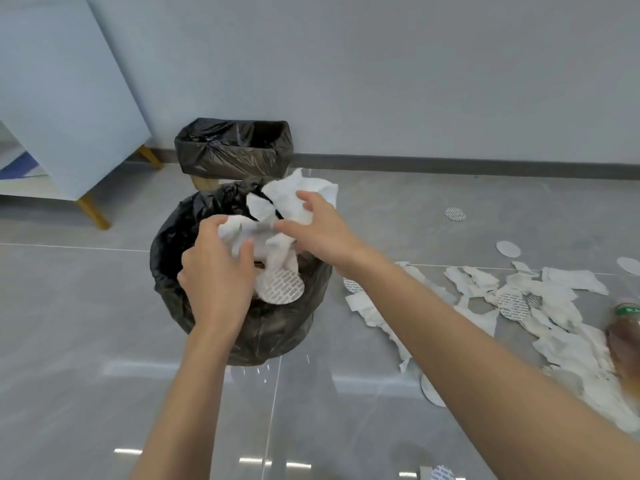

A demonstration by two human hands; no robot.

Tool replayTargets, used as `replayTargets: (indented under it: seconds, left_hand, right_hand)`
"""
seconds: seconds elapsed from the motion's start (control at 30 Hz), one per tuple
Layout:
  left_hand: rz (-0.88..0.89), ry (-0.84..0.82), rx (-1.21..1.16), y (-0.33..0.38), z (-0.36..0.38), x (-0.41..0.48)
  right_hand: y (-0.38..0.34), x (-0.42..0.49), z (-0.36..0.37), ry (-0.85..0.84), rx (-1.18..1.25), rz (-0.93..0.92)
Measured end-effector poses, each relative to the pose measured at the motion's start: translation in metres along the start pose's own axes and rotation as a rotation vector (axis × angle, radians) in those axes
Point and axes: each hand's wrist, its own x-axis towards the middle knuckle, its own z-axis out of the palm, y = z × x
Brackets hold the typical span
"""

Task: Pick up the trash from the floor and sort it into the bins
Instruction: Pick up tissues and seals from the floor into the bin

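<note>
Grey tiled floor (86,341), grey wall behind. Over round bin (180,299): left hand (216,271) curled around crumpled paper (277,233), right hand (318,226) pinching same wad. Second bin (214,152) behind. Scraps (554,323), bottle (625,334) strewn at right.

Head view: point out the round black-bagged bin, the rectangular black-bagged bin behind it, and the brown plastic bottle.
Round black-bagged bin (166,271), head view, left wall of liner.
Rectangular black-bagged bin (221,157), head view, front face.
Brown plastic bottle (625,337), head view, blurred body.
</note>
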Motion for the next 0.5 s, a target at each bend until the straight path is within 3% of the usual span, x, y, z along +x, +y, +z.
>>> replayTargets:
  seconds: [0.1,0.5]
  left_hand:
    - [-0.015,0.013,-0.009,-0.002,-0.001,-0.002]
    - [0.346,-0.183,-0.189,0.059,0.036,-0.043]
  right_hand:
    - [0.001,-0.007,-0.008,0.065,-0.163,-0.105]
    - [0.081,-0.067,-0.072,0.376,0.021,0.092]
